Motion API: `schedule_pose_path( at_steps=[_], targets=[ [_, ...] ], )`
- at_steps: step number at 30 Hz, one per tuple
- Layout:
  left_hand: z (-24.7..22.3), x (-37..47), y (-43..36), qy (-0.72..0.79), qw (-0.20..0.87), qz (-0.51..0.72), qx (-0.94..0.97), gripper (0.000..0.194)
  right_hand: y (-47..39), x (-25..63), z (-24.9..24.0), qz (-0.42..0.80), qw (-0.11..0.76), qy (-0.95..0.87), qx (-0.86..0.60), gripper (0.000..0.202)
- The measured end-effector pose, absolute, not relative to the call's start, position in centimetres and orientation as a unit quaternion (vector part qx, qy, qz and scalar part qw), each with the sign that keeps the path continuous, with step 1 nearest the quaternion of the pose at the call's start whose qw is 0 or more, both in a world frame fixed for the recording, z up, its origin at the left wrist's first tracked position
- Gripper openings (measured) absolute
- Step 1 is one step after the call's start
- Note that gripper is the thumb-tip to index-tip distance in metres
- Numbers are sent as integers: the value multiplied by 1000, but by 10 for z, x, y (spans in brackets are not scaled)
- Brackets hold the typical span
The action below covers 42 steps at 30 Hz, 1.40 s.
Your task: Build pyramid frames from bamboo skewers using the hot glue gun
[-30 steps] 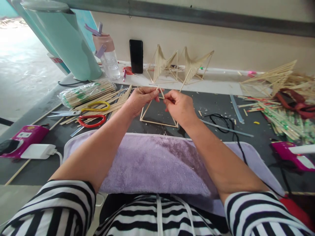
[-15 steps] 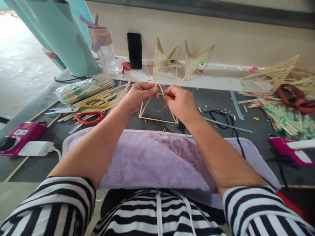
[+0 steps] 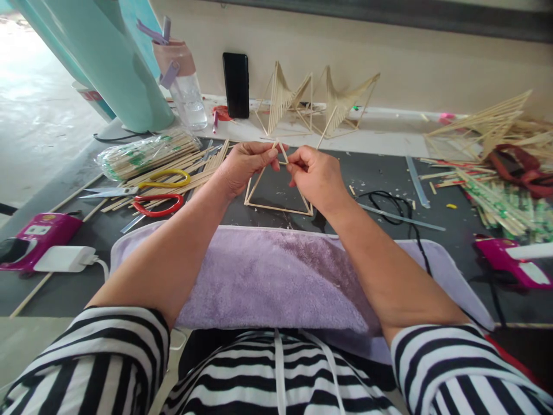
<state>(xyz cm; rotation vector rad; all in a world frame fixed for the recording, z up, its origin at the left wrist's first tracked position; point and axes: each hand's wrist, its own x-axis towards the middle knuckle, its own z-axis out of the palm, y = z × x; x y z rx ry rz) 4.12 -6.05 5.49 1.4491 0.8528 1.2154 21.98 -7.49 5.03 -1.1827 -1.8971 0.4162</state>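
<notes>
A small frame of thin wooden sticks (image 3: 279,209) stands on the dark tabletop, its base stick towards me and two sides rising to a peak. My left hand (image 3: 242,168) pinches the sticks near that peak between thumb and fingers. Closed on the frame's right side, my right hand (image 3: 317,177) holds it a little below the peak. A thin stick (image 3: 327,128) slants up behind my right hand; whether I hold it cannot be made out. My fingers hide part of the upper joints.
Scissors (image 3: 158,206) and bundled sticks (image 3: 147,155) lie left. Two stick models (image 3: 287,98) and a phone (image 3: 236,85) stand at the back, near a bottle (image 3: 185,86). A purple cloth (image 3: 259,276) covers the front edge. A black cord (image 3: 389,210) and more sticks (image 3: 496,202) lie right.
The view has tilted slightly, so things sit a little higher or lower in the picture. Both hands keep their grip on the stick frame with hardly any movement.
</notes>
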Motion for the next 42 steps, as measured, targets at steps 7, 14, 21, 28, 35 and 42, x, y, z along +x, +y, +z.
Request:
schedule_pose_path(
  at_steps=[7, 14, 21, 28, 35, 42],
  targets=[
    [55, 42, -61, 344, 524, 509, 590, 27, -75, 220, 52, 165, 415, -757, -477, 8],
    [55, 42, -61, 353, 521, 508, 587, 31, -77, 219, 54, 172, 413, -755, -479, 10],
    [57, 42, -63, 364, 513, 504, 591, 34, -78, 219, 55, 178, 409, -753, -484, 11],
    [58, 43, -64, 368, 515, 504, 587, 35, -78, 219, 54, 184, 417, -747, -484, 11],
    [56, 42, -62, 362, 517, 501, 592, 36, -77, 219, 56, 190, 422, -743, -483, 7],
    [57, 42, -63, 359, 520, 499, 593, 32, -78, 218, 58, 219, 426, -734, -481, 7]
  ],
)
